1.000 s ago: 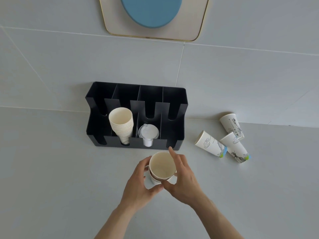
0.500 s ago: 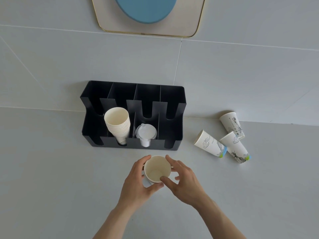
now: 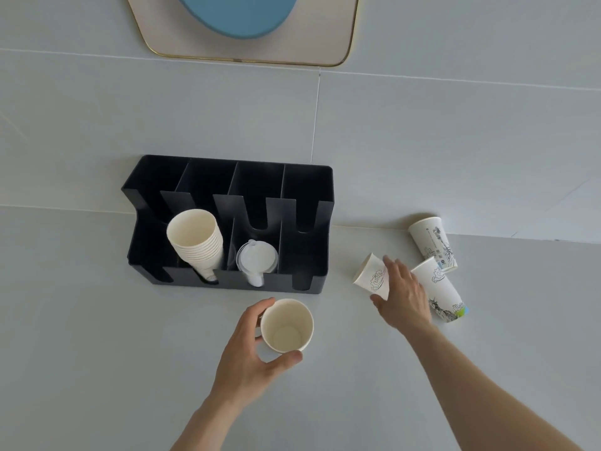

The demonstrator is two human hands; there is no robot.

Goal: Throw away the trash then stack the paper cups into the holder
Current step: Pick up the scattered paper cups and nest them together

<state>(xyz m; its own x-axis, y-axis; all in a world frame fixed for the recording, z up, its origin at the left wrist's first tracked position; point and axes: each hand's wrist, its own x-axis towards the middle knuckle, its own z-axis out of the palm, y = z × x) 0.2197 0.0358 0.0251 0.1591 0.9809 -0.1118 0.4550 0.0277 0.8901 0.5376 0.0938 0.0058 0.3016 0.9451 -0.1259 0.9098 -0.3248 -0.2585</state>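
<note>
The left hand (image 3: pixel 250 349) grips a plain cup (image 3: pixel 287 325); the right hand (image 3: pixel 401 296), at 3 o'clock, lies spread over a fallen printed cup (image 3: pixel 372 276) (whether it grips yet, I cannot tell). A hasty grab could roll it off into its neighbour (image 3: pixel 440 288) just beside it.

A black holder (image 3: pixel 305 190) is seen at 10 o'clock, with a cream cup stack (image 3: pixel 195 237) and clear lids (image 3: pixel 257 259) kept in it. A plain cream cup (image 3: pixel 286 325) is shown at the centre, while three white cups (image 3: pixel 374 278) (image 3: pixel 432 242) (image 3: pixel 439 289) printed with black line drawings, one tipped with green and blue, are seen at 3 o'clock. At 12 o'clock a beige, gold-edged panel (image 3: pixel 325 27) bearing a blue oval (image 3: pixel 237 14) is set on the pale grey wall (image 3: pixel 455 141).
</note>
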